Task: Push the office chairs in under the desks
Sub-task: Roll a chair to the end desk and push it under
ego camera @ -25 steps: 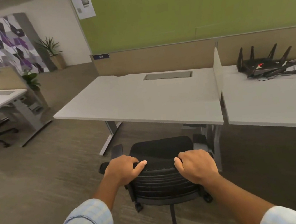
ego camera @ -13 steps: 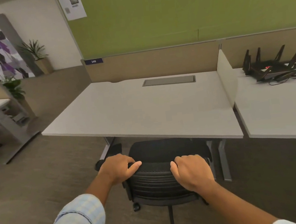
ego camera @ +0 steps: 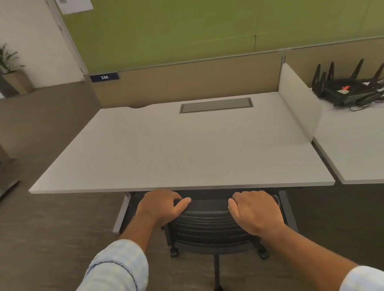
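A black office chair [ego camera: 209, 231] stands at the front edge of a white desk [ego camera: 174, 147]. Its seat and armrests are hidden beneath the desktop; only the ribbed backrest and the wheeled base show. My left hand [ego camera: 162, 206] grips the top left of the backrest, fingers curled over it. On the top right of the backrest my right hand [ego camera: 255, 210] holds on the same way. Both hands sit just below the desk's front edge.
A second white desk [ego camera: 369, 144] joins on the right behind a low white divider [ego camera: 299, 99], with a black router [ego camera: 352, 90] on it. Beige partition and green wall lie behind. Potted plants [ego camera: 4, 62] and another desk's leg stand at left on the carpet.
The chair has rolled forward under the desk with both hands on its backrest; the seat, visible before, is now hidden by the desktop. I have stepped closer to the desk.
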